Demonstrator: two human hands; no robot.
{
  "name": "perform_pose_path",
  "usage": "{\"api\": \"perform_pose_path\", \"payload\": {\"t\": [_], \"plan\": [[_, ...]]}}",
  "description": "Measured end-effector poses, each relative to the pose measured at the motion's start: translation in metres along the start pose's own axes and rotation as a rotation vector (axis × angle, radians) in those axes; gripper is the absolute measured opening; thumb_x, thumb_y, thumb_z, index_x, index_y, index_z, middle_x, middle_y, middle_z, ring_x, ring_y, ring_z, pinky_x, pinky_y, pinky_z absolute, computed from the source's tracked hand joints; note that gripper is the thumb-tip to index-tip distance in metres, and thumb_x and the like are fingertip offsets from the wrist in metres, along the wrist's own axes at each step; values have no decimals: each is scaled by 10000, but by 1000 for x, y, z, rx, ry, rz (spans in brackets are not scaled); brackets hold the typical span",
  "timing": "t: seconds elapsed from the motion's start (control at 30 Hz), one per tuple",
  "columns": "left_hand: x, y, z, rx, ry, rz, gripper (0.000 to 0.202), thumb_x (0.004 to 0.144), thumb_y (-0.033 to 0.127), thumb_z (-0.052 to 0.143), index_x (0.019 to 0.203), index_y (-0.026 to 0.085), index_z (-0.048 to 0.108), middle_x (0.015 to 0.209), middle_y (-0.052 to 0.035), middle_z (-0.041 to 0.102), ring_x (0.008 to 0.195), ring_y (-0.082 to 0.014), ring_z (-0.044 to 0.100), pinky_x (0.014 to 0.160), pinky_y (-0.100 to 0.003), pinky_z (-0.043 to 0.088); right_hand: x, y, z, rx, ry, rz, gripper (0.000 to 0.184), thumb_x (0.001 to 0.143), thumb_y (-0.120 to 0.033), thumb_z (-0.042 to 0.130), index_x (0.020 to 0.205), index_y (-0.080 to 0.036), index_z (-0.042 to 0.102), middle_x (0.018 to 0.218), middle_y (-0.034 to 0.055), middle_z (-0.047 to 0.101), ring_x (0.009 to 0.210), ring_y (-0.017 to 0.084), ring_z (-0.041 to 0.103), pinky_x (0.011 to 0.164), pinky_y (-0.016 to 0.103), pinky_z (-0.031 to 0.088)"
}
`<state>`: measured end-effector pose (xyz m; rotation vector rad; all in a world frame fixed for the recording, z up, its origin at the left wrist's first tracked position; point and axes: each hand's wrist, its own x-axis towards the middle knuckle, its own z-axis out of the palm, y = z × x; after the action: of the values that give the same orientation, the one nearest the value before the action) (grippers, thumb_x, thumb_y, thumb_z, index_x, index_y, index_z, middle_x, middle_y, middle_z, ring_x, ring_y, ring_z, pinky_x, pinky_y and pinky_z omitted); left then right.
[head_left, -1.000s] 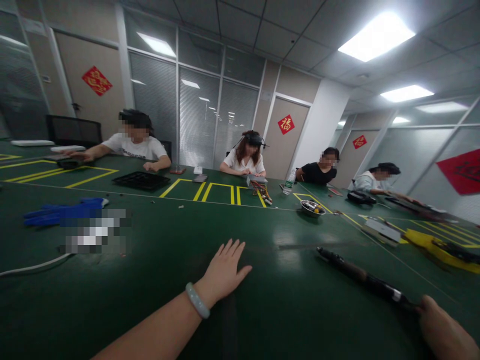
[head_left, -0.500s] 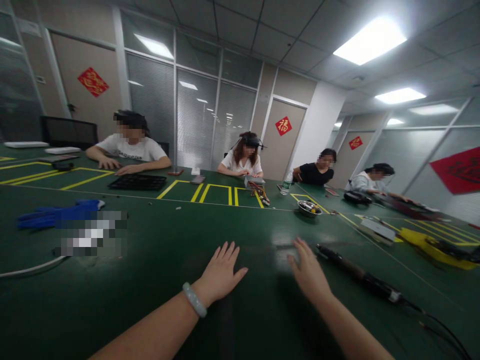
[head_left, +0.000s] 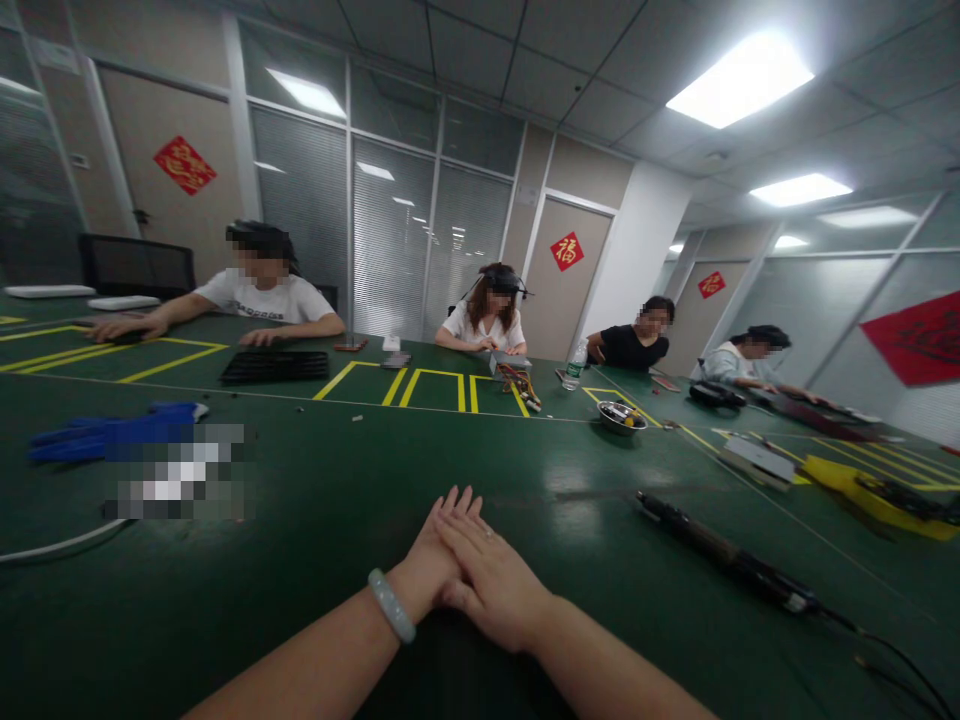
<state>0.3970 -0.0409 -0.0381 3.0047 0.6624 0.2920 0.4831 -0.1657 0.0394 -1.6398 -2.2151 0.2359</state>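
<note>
On the green table [head_left: 300, 540], a black corded tool [head_left: 724, 552] lies right of your right hand [head_left: 501, 582], which rests across your left hand [head_left: 426, 555], right fingers extended together, left fingertips slightly apart, a metal bowl [head_left: 621, 430] farther off.

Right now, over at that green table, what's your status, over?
Right hand laid across left hand. Black corded tool lying on the table to their right, untouched. Metal bowl farther off, not between hands and tool.

The head-worn camera looks forward and down across the table [head_left: 300, 560], the hands [head_left: 501, 588] close before it.
</note>
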Motion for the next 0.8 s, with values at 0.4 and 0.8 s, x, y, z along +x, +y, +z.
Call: {"api": "perform_pose_path", "payload": {"t": [0.4,0.8], "plan": [[-13,12,-49,-234,-20,-83,781,900,699,240,1479,177,301,1550,-104,217,1431,-324,151,1140,-530,188,-249,207,-80,-768,967,1289,818,879,-596,250,1487,-52,205,1519,252,206,1423,397,65,1082,634,97],[-12,11,-48,-232,-37,-80,773,912,689,227,1488,174,269,1555,-106,192,1433,-323,131,1140,-544,178,-373,272,-118,-486,581,1520,540,766,-576,328,968,-304,749,978,228,687,905,422,633,716,588,418]]}}
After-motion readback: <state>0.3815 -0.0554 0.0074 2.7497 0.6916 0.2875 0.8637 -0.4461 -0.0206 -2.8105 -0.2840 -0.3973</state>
